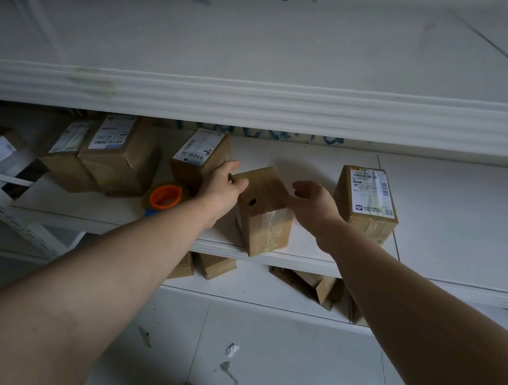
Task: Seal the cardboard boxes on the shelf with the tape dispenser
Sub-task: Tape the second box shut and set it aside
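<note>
Though L forearm (124, 258) half-hides tape (164, 197), I see box (263, 207) at shelf (141, 234) lip; L hand (224, 184) touches it, fingers straight; R hand (310, 201) wide, beside.

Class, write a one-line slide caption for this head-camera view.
Left hand touches a cardboard box at the shelf edge; right hand hovers beside it, tape dispenser lying unused.
</note>
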A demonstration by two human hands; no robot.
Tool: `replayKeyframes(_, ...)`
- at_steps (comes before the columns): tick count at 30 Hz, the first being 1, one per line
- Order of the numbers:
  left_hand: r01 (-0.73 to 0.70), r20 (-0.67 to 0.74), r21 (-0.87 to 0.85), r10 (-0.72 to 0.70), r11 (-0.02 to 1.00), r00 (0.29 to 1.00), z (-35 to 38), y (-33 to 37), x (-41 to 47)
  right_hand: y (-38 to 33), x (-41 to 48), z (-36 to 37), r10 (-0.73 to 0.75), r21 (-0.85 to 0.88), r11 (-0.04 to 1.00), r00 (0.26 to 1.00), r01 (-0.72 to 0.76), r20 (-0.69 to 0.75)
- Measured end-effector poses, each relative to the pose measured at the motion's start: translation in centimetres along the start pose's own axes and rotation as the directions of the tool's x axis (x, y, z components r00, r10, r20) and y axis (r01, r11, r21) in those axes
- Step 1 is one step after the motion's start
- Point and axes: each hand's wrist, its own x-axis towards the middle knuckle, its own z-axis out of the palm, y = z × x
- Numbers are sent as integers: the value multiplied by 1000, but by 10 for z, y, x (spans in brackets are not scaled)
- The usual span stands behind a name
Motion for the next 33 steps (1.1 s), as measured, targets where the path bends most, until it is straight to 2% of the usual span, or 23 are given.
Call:
replayKeyframes(5,-29,-3,119,30,992,1000,-31,2,-5,-32,-12,12,-157,-41,987,973,152,-169)
replayKeyframes(8,-25,-5,234,28,972,1000,-60,-5,-3,-51,-16,36,-206,-9,978,969,207,-139)
replayKeyframes(12,6,0,347,-7,938,1000,-103,-28,1,-67,-19,74,-197,0,980,973,198,-119)
replayKeyframes(15,26,42,444,-50,896,998,-127,-51,8,-67,-18,99,-160,-19,987,981,158,-108)
replayKeyframes(18,-19,113,551,-53,834,992,-134,-70,14,-62,-16,121,-104,-67,993,988,97,-114)
replayKeyframes(21,-158,216,708,3,689,976,-135,-84,22,-58,-14,135,-44,-150,988,992,26,-114)
replayKeyframes(23,-255,298,744,35,617,954,-132,-91,30,-56,-13,141,-11,-169,986,992,-10,-122)
replayKeyframes(29,-320,405,752,-22,577,914,-112,-111,53,-33,-13,150,105,-155,980,987,-123,-121)
replayKeyframes(33,-299,389,772,-45,560,920,-103,-121,58,-27,-19,148,168,-147,973,982,-179,-90)
